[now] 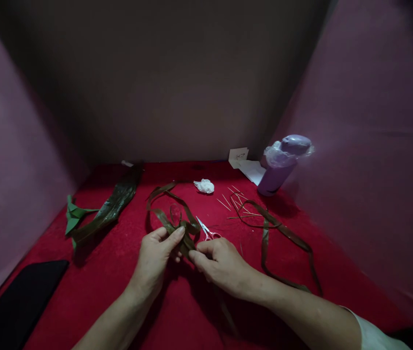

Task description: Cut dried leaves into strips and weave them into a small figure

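Both hands meet over a red tabletop (118,272), working a dark green leaf strip (177,214) that loops away from me. My left hand (155,260) pinches the folded part of the strip between thumb and fingers. My right hand (221,265) pinches the same folded bundle from the right, fingers closed. Small scissors with pink handles (208,231) lie just beyond my right hand, untouched.
Wide dark leaves (109,211) and a folded green leaf piece (73,216) lie at the left. More leaf strips (282,233) and thin sticks (233,199) lie at the right, near a purple bottle (281,167), white papers (246,163), a crumpled tissue (204,185). A black flat object (16,304) sits front left.
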`<action>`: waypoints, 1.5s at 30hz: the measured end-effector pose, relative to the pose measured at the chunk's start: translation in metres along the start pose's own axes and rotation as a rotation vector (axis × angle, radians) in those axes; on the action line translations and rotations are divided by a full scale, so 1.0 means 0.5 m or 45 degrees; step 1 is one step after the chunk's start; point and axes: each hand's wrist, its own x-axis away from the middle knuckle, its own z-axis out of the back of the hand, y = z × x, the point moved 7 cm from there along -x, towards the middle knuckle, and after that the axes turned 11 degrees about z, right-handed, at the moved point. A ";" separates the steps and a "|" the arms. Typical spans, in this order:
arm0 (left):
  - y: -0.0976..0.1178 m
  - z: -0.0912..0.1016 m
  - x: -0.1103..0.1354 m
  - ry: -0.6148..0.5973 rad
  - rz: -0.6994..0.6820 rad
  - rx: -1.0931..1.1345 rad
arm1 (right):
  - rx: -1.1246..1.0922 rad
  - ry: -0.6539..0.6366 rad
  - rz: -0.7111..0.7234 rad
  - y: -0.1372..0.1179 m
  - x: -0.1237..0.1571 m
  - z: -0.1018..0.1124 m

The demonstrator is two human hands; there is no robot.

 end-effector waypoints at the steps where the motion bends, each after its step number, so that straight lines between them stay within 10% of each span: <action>1: 0.000 0.000 0.000 -0.008 -0.002 0.003 | -0.057 -0.028 -0.023 0.004 -0.001 -0.005; 29: 0.005 0.006 -0.002 -0.084 0.011 0.045 | -0.257 -0.005 0.027 0.015 -0.006 -0.015; 38: -0.002 -0.019 0.020 -0.196 0.121 0.044 | -0.636 0.504 0.076 0.008 -0.010 0.052; 45: -0.034 -0.047 0.027 -0.329 0.219 -0.129 | -0.522 0.518 0.144 0.012 -0.013 0.062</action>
